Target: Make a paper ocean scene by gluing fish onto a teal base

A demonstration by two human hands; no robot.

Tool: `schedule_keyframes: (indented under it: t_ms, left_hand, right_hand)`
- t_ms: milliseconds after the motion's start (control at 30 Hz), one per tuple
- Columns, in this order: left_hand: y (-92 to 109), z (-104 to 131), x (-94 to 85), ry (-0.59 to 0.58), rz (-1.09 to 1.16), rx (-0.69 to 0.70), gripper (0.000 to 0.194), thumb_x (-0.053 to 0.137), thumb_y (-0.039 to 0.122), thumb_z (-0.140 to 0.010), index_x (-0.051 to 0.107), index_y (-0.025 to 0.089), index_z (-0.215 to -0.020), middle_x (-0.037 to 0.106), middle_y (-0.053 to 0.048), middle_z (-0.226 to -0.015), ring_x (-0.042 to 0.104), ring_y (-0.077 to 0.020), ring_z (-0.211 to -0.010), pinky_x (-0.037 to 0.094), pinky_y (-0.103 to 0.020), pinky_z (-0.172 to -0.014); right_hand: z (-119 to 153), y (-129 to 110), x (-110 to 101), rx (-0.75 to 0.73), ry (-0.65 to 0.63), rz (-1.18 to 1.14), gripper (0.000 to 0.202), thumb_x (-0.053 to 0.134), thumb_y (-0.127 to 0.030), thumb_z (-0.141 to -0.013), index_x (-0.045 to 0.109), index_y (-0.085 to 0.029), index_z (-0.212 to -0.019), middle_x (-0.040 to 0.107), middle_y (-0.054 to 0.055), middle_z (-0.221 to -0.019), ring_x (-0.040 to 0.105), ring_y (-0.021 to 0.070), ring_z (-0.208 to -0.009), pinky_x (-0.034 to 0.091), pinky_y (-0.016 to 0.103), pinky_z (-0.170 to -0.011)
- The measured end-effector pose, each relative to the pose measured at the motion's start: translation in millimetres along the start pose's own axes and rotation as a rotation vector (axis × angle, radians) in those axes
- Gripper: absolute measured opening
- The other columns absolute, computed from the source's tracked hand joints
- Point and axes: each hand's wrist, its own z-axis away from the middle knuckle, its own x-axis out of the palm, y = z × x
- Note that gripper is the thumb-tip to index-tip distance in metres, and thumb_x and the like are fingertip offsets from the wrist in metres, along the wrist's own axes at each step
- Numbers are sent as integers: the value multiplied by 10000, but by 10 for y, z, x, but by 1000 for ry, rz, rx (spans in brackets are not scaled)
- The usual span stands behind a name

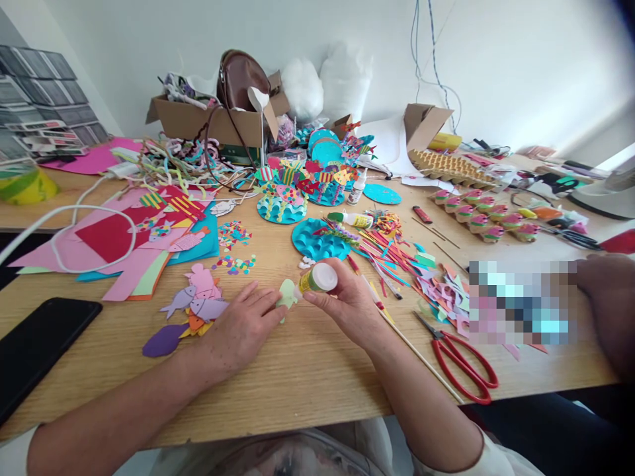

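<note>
My right hand (350, 304) is wrapped round a small glue bottle (317, 279), tipped over so its nozzle points left at a light green paper cutout (287, 292). The fingertips of my left hand (248, 324) hold that cutout at its left side, the thumb lying across it and hiding part of it. Whether glue is coming out cannot be seen. Left of my left hand lies a pile of paper fish (201, 301), with a dark purple fish (163, 340) at its near end. Behind the bottle stands a blue wavy-topped disc (320, 239).
Red-handled scissors (464, 363) and a thin stick (421, 357) lie to the right, near paper scraps (444, 291). A black phone (47, 350) rests at left. Coloured sheets (114, 231) and decorated blue pieces (282, 208) stand farther back. Another person's arm (608, 304) shows at right.
</note>
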Motion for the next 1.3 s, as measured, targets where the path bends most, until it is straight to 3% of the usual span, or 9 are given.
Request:
schedule_keyframes:
  t_ms: [200,333,500,733,900,967,1067,1200,1300]
  left_hand:
    - [5,-5,-3,7,-14,3,315,371,46,-859,603,168,-1033,621,-90,-1093,541,-216,-1080,392,-470,-987]
    - [11,7,1,13,-14,4,302,389,41,-855,613,166,-1014,623,-97,-1096,549,-220,-1060,387,-477,-986]
    - [12,10,-8,41,-44,5,317,364,44,-868,629,167,-992,610,-113,-1109,541,-217,-1058,396,-462,-969]
    - [27,-31,-43,25,-68,21,261,424,65,-854,625,182,-973,642,-60,-914,560,-213,-923,403,-465,-928]
    - [43,-5,-140,18,-29,-13,279,404,64,-846,629,186,-956,670,-60,-928,587,-209,-932,358,-497,-983]
    - [53,14,-209,13,86,-34,270,408,94,-850,632,189,-968,682,-65,-949,604,-205,-935,393,-467,-972]
    - [82,6,-269,27,451,-169,288,451,188,-853,582,194,-1109,662,-87,-1089,614,-202,-998,487,-363,-890]
    - [167,-147,-243,184,956,-418,522,531,331,-815,412,180,-1300,519,-144,-1310,549,-242,-1139,505,-368,-874]
    - [249,-306,-259,237,1139,-483,503,561,381,-782,470,187,-1237,590,-114,-1213,575,-245,-1086,500,-374,-864]
  right_hand:
    - [10,16,-6,-2,-2,-51,243,663,-346,-737,504,-206,-855,521,-28,-734,485,134,-673,382,255,-595]
    - [24,24,-58,53,146,-265,239,693,-335,-710,522,-212,-825,518,-39,-727,473,110,-641,399,238,-566]
    - [14,53,-130,197,339,-657,265,725,-334,-676,549,-217,-835,554,-52,-711,481,70,-546,402,188,-475]
    - [-26,72,-207,463,420,-1042,287,772,-295,-603,533,-187,-718,599,-53,-578,551,52,-454,433,118,-409]
    - [-27,57,-224,543,415,-1184,176,710,-239,-665,557,-180,-729,630,-22,-565,578,71,-450,449,116,-395]
    - [-12,33,-206,550,379,-1250,125,672,-226,-695,572,-170,-745,639,-9,-580,579,73,-457,455,117,-401]
    - [27,-39,-119,557,320,-1362,79,633,-212,-717,582,-159,-748,636,0,-586,576,80,-472,468,131,-421]
    - [82,-178,141,569,227,-1488,107,605,-246,-754,604,-147,-794,642,17,-626,573,85,-503,475,153,-462]
    - [106,-261,373,588,176,-1548,140,592,-299,-789,605,-163,-818,646,1,-652,555,79,-494,464,169,-469]
